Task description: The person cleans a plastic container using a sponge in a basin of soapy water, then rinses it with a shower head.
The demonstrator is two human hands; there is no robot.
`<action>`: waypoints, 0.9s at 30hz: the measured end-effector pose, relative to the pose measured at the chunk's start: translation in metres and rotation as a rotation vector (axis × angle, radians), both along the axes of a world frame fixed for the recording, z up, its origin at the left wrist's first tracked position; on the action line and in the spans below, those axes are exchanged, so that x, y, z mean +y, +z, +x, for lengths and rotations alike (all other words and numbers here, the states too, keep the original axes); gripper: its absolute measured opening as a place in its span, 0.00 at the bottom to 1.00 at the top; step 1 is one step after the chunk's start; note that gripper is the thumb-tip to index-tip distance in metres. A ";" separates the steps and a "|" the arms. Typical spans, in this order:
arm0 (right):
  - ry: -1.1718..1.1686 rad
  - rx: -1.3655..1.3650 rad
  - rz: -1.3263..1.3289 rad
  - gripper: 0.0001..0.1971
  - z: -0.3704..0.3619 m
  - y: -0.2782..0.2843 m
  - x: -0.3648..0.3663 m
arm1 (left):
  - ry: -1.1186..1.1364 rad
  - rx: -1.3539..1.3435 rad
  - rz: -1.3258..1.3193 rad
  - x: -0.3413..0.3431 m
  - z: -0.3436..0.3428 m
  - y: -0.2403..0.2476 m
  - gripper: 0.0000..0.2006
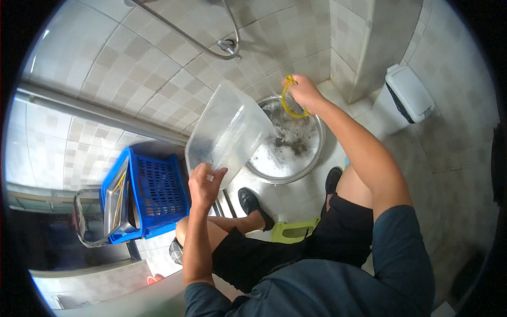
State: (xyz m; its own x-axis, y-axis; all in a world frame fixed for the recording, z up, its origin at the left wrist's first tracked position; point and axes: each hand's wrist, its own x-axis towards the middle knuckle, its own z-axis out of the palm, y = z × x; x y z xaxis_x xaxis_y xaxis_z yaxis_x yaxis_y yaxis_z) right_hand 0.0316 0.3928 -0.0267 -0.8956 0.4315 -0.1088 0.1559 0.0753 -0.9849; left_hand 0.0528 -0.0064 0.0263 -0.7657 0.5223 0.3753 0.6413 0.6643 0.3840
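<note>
My left hand (pixel 205 185) grips the near edge of a translucent plastic bin (pixel 219 129), thumb on one side and fingers round the wall. The bin is tilted, and its right corner overlaps the round metal basin (pixel 321 145) on the floor. Inside the basin lie whitish suds and dark, speckled matter. Above the basin's far right side, my right hand (pixel 305 94) is closed on a thin yellow loop (pixel 285 102) that hangs down over the basin. What the loop belongs to cannot be made out.
At left stands a blue plastic basket (pixel 162 185) holding flat panels. A light-green stool (pixel 290 230) is under me, between my black shoes. A white lidded bin (pixel 409 94) stands at right. On the tiled wall a metal shower hose (pixel 177 33) hangs by a tap (pixel 227 46).
</note>
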 end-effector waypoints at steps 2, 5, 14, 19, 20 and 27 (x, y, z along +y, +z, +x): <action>0.040 -0.068 0.032 0.18 0.005 0.005 0.001 | -0.078 0.134 -0.127 0.006 0.000 0.009 0.16; -0.019 0.053 0.288 0.19 0.001 -0.028 0.010 | -0.078 0.129 -0.249 0.003 -0.019 0.005 0.17; 0.013 0.288 0.701 0.33 -0.121 0.074 -0.051 | -0.022 0.136 -0.368 -0.027 -0.052 -0.015 0.15; 0.019 0.067 0.618 0.29 -0.165 0.086 -0.037 | -0.086 0.151 -0.357 -0.003 -0.064 -0.011 0.13; 0.099 0.039 0.710 0.26 -0.166 0.095 -0.054 | -0.072 0.143 -0.363 -0.011 -0.063 -0.007 0.12; 0.171 0.243 0.525 0.17 -0.103 0.086 -0.037 | -0.129 0.180 -0.295 -0.014 -0.069 -0.008 0.09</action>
